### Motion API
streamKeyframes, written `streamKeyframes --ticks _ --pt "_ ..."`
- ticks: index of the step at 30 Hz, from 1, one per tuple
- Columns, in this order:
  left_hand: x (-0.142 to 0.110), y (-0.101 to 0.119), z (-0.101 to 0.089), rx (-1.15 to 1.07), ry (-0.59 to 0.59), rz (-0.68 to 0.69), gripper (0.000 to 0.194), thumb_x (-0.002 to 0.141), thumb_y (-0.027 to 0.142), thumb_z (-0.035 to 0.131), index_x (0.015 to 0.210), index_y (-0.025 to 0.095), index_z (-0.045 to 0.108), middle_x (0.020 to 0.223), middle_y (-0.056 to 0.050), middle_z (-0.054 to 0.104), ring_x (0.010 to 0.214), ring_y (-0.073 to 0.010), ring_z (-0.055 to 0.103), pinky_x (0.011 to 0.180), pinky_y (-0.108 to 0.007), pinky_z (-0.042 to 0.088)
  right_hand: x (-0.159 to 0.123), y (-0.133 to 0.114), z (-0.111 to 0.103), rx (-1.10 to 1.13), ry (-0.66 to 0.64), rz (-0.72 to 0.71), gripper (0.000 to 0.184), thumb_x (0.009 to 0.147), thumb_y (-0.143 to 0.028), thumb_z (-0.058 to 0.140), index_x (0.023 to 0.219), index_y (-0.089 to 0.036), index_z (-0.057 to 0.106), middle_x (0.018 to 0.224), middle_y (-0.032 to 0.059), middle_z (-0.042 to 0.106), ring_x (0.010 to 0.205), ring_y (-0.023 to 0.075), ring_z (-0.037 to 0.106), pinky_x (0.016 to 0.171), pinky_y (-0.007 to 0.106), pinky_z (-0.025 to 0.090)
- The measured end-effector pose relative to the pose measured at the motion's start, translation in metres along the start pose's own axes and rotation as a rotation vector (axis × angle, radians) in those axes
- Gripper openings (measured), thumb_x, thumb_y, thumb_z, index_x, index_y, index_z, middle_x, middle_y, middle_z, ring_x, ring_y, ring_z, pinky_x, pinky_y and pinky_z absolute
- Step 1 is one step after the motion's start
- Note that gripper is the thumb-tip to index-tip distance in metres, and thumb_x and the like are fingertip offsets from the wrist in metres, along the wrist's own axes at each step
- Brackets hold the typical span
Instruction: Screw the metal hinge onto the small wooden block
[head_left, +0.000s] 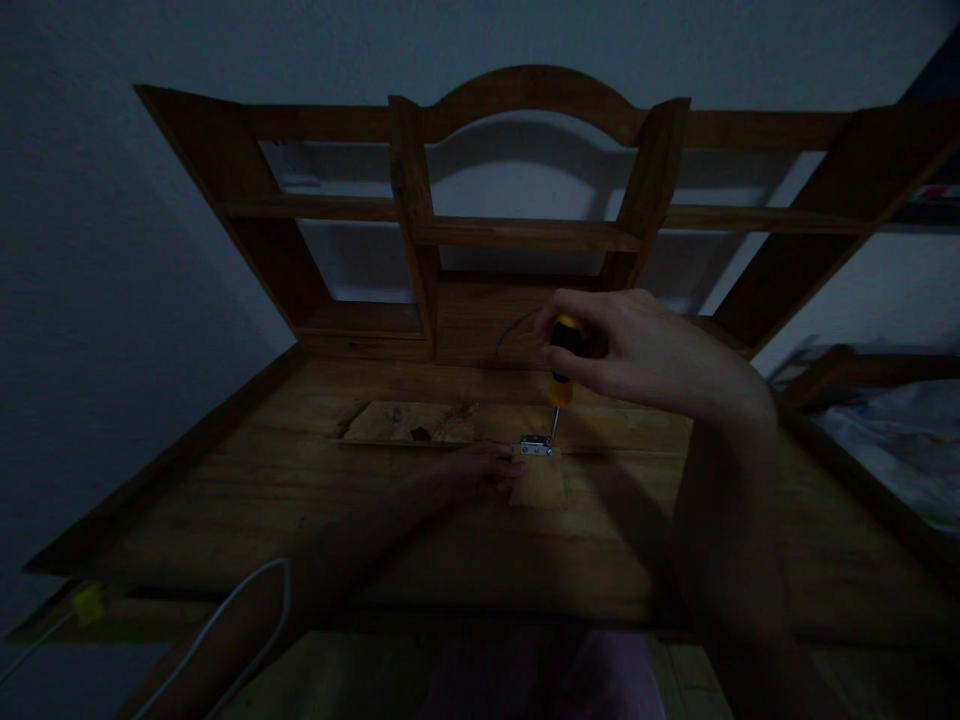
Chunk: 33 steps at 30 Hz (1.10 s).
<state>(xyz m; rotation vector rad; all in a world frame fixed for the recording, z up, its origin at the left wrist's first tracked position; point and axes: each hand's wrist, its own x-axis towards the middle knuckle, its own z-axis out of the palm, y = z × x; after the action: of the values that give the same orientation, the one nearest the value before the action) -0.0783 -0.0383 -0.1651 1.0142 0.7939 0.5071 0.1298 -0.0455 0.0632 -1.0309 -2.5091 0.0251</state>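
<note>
My right hand is wrapped round the yellow and black handle of a screwdriver, held upright. Its shaft runs down to the right end of a small metal hinge. The hinge lies along the far edge of a small wooden block on the desk top. Beside the block, my left hand presses its fingers against the block's left side near the hinge. The dim light hides part of the left fingers.
The wooden desk carries a shelf unit along its back, against the wall. A rough board piece lies left of the block. A white cable loops over my left forearm, and a yellow object sits at the front left edge.
</note>
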Motion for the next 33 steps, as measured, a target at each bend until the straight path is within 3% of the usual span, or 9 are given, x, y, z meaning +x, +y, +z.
streamKeyframes --ticks 5,8,12,19,24,27,33 --pt "0.0 0.001 0.0 0.008 0.004 0.003 0.04 0.072 0.042 0.086 0.074 0.013 0.057 0.057 0.004 0.048 0.049 -0.0052 0.038 0.048 -0.02 0.025 -0.004 -0.002 -0.002 0.032 -0.021 -0.026 0.025 0.09 -0.025 0.054 0.111 -0.022 0.068 0.089 0.0008 0.072 0.078 0.0182 0.063 0.07 0.029 0.038" --pt "0.0 0.001 -0.001 0.002 0.011 -0.002 0.04 0.072 0.04 0.086 0.072 0.014 0.056 0.057 0.004 0.047 0.049 -0.0052 0.037 0.048 -0.02 0.025 -0.005 0.001 0.0 -0.008 0.003 -0.011 0.02 0.094 -0.033 0.056 0.104 -0.021 0.069 0.087 0.0023 0.071 0.077 0.0183 0.063 0.069 0.029 0.037" --pt "-0.001 0.0 -0.002 0.013 0.011 -0.01 0.038 0.075 0.04 0.084 0.075 0.014 0.057 0.059 0.004 0.048 0.051 -0.0052 0.038 0.049 -0.02 0.027 -0.002 0.006 0.005 -0.114 0.056 0.052 0.027 0.095 -0.044 0.057 0.095 -0.019 0.067 0.09 0.0067 0.071 0.079 0.021 0.063 0.07 0.031 0.039" --pt "0.001 -0.003 -0.005 -0.004 0.027 -0.016 0.037 0.074 0.038 0.085 0.076 0.014 0.057 0.061 0.005 0.047 0.052 -0.005 0.038 0.05 -0.02 0.029 -0.002 0.001 0.0 -0.06 -0.014 0.051 0.023 0.091 -0.03 0.056 0.107 -0.021 0.069 0.1 0.0053 0.072 0.086 0.0216 0.065 0.074 0.031 0.042" --pt "0.0 -0.003 -0.005 -0.01 0.034 -0.004 0.035 0.076 0.036 0.085 0.077 0.013 0.059 0.064 0.004 0.05 0.053 -0.0045 0.04 0.05 -0.019 0.029 -0.001 0.002 0.004 -0.078 0.034 0.037 0.027 0.098 -0.041 0.053 0.101 -0.02 0.069 0.088 0.0049 0.071 0.079 0.0199 0.063 0.07 0.031 0.039" --pt "0.0 -0.003 -0.005 -0.016 0.021 -0.01 0.035 0.076 0.036 0.084 0.078 0.012 0.059 0.063 0.004 0.048 0.052 -0.0044 0.039 0.05 -0.019 0.029 0.002 0.006 0.01 -0.109 0.05 0.07 0.035 0.097 -0.05 0.053 0.1 -0.019 0.068 0.092 0.0077 0.071 0.083 0.0226 0.064 0.075 0.033 0.041" --pt "0.004 -0.009 -0.01 -0.038 0.037 -0.005 0.036 0.073 0.034 0.086 0.077 0.013 0.058 0.065 0.005 0.049 0.052 -0.0038 0.04 0.049 -0.019 0.03 0.004 0.007 0.01 -0.028 0.031 0.013 0.031 0.093 -0.03 0.057 0.12 -0.022 0.067 0.114 0.0068 0.072 0.102 0.0252 0.065 0.088 0.034 0.044"
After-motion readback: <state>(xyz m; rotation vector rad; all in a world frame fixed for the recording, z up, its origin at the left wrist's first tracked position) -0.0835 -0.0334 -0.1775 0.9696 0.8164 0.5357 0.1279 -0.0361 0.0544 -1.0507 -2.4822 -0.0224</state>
